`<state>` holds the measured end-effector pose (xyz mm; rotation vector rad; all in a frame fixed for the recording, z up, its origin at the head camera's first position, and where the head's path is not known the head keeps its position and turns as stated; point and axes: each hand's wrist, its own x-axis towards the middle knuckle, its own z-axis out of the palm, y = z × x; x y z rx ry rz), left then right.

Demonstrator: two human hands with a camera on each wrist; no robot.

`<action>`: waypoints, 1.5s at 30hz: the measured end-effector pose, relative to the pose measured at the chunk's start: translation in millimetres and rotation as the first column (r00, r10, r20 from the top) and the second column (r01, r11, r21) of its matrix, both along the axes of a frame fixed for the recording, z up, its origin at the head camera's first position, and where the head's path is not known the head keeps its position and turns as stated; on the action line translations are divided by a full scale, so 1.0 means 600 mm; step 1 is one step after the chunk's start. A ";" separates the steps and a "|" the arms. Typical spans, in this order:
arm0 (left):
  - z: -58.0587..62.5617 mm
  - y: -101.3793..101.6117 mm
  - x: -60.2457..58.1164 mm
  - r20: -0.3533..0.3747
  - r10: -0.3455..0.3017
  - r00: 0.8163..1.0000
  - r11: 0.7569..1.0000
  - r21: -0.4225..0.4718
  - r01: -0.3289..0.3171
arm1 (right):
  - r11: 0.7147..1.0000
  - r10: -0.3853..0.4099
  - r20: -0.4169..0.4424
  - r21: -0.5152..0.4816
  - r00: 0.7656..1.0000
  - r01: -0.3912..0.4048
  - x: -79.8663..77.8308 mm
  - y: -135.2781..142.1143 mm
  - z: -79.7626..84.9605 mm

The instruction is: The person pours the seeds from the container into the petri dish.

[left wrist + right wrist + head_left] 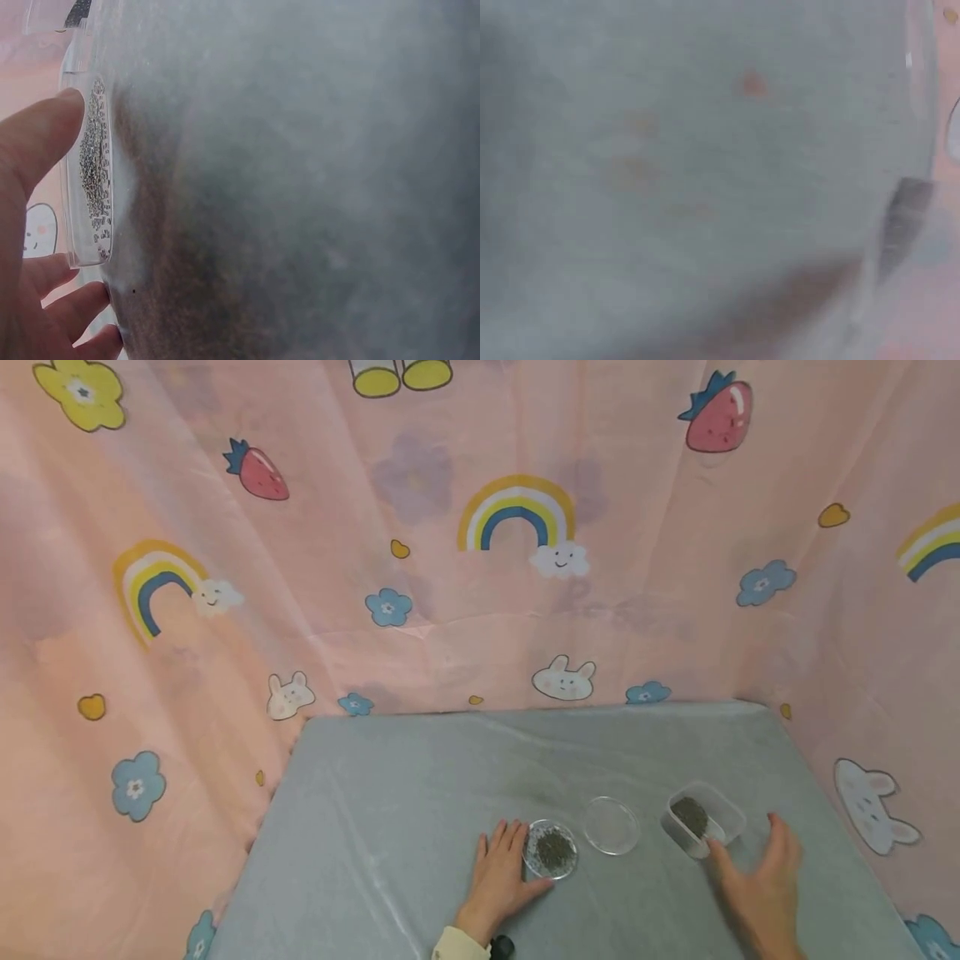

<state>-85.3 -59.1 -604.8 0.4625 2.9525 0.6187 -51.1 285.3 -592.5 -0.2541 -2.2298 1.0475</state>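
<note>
My left hand (pixel 498 877) rests on the cloth with a round clear petri dish (pixel 530 862) between thumb and index finger, which touch its rim. Dark grey-green granules (pixel 555 849) lie heaped in the dish; in the left wrist view they show through its side wall. At the right, my right hand (pixel 761 881) is beside a rectangular clear plastic container (pixel 727 814), thumb close to its near edge and fingers spread away from the thumb. Similar dark granules (pixel 690 816) fill the container's left part, with a small whitish piece beside them that I cannot identify.
A clear round lid or empty dish (pixel 611 827) lies between the petri dish and the container. Grey-blue cloth (pixel 420 802) covers the table. A pink patterned curtain (pixel 465 635) hangs behind and at both sides. A small black object (pixel 502 947) shows at my left wrist.
</note>
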 end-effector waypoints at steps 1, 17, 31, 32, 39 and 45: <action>0.001 -0.001 0.000 0.003 0.003 1.000 1.000 0.003 -0.003 | 0.998 0.024 -0.068 0.056 0.997 -0.020 -0.003 -0.004 0.006; 0.000 -0.004 -0.002 0.009 0.000 1.000 1.000 -0.004 0.000 | 0.791 0.481 0.066 0.399 0.874 -0.465 -0.056 -0.132 0.005; -0.002 -0.003 -0.003 0.003 0.000 1.000 1.000 -0.023 0.000 | 0.781 0.394 0.277 0.403 0.876 -0.478 -0.079 -0.140 -0.039; -0.003 -0.003 -0.003 0.001 -0.001 1.000 1.000 -0.022 0.001 | 0.786 0.384 0.279 0.402 0.880 -0.470 -0.079 -0.140 -0.040; -0.004 -0.003 -0.002 -0.028 -0.007 1.000 0.999 -0.036 0.006 | 0.811 0.324 0.402 0.348 0.857 -0.470 -0.078 -0.142 -0.033; -0.005 -0.003 -0.002 -0.023 -0.005 1.000 0.999 -0.034 0.004 | 0.823 0.292 0.458 0.328 0.840 -0.465 -0.079 -0.143 -0.035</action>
